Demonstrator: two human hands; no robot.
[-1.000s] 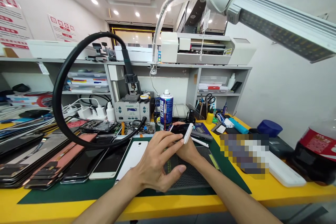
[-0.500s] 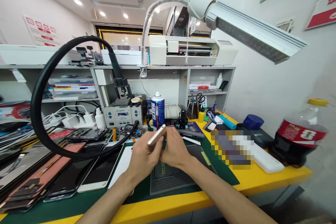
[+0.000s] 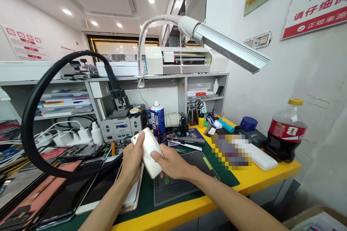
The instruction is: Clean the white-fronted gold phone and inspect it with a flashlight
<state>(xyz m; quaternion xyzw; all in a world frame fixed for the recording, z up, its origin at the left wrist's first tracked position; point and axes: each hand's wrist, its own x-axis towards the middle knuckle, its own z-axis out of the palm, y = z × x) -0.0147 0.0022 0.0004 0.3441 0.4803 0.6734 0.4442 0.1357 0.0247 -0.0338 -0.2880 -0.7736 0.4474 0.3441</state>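
Note:
A white smartphone (image 3: 150,151) is held up between my hands, its back with the camera corner facing me and tilted. My left hand (image 3: 132,158) grips its left edge, the thumb lying along the side. From the right, my right hand (image 3: 171,161) clasps the lower part with its thumb across the back. The fingers behind the phone are hidden. Below it lies a dark grey perforated mat (image 3: 184,184) on the green work mat (image 3: 227,175). A white device with a clear edge (image 3: 132,198) lies under my left forearm.
Several phones and screens (image 3: 62,191) cover the left side, with a looped black hose (image 3: 25,122) above them. A blue spray can (image 3: 158,122) and a grey soldering station (image 3: 121,126) stand behind. At right are a white power bank (image 3: 261,157) and a cola bottle (image 3: 284,133).
The phone has turned from edge-on to showing its back, and my right hand has come onto its lower side. The view has shifted to the right.

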